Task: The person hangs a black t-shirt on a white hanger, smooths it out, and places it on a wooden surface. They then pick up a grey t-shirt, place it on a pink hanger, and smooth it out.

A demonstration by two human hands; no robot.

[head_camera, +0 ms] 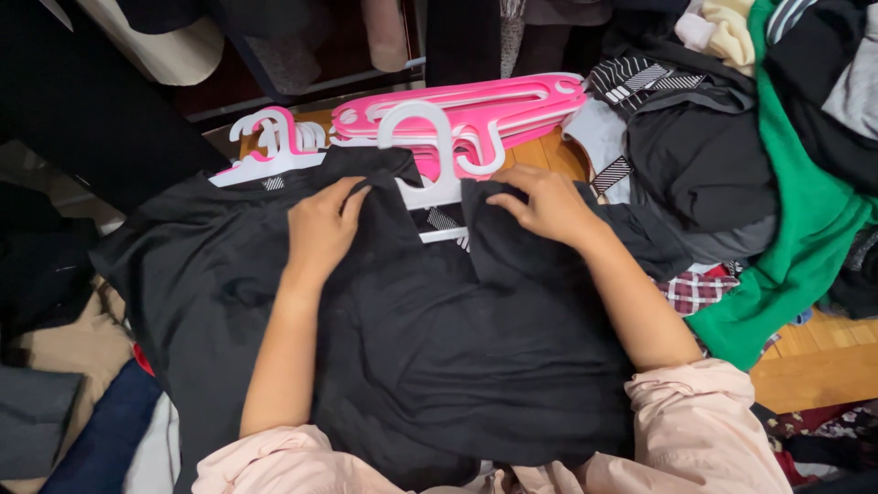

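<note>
Head view | left hand [320, 229], right hand [544, 206] pinch black garment [412, 338] over white hanger [430, 187] | pink hangers [476, 110] behind | clothes pile [732, 155] right

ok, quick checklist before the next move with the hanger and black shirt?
1. White hanger inside the neck of the black shirt: ok, hook sticks out the top.
2. Left hand on the collar's left side: ok.
3. Right hand on the collar's right side: ok.
4. Hanger arms seated in both shoulders: cannot tell, cloth covers them.
5. Hook free of the pink hangers: not ok, it overlaps them.
</note>
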